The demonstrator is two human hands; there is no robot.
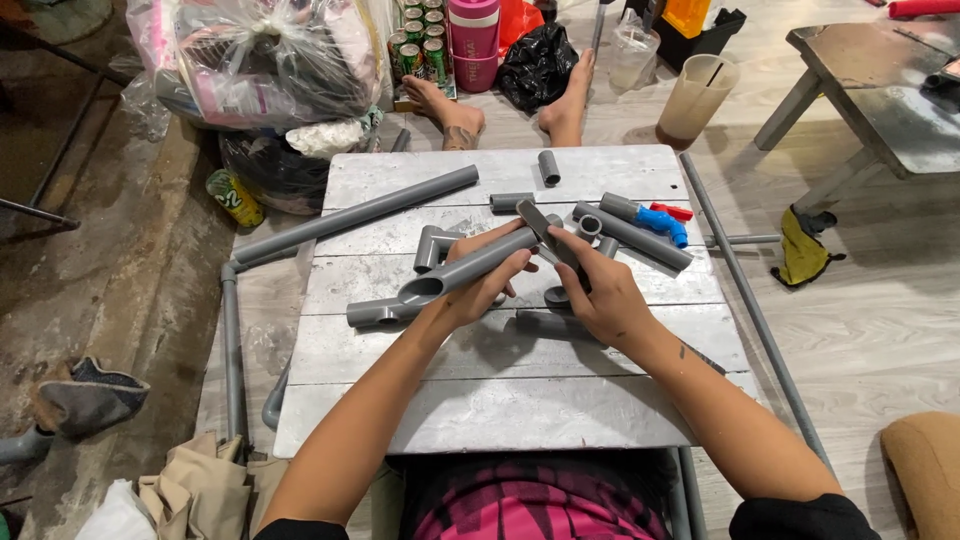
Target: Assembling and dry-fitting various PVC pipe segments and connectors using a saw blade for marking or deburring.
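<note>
Your left hand (480, 285) grips a grey PVC pipe (470, 268) with a socket end, held above the white plank counter (500, 410). Your right hand (598, 290) pinches a grey fitting (540, 222) at the pipe's far end.

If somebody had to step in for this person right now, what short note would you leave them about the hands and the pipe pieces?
Left hand: holds a grey pipe with a socket end, raised over the white board.
Right hand: fingers pinch a short grey piece at the pipe's far end.
On the board: a long grey pipe, an elbow fitting, a short stub, a blue fitting.
Done: the two pieces meet.
Left: whether they are seated cannot be seen; loose parts remain.
</note>
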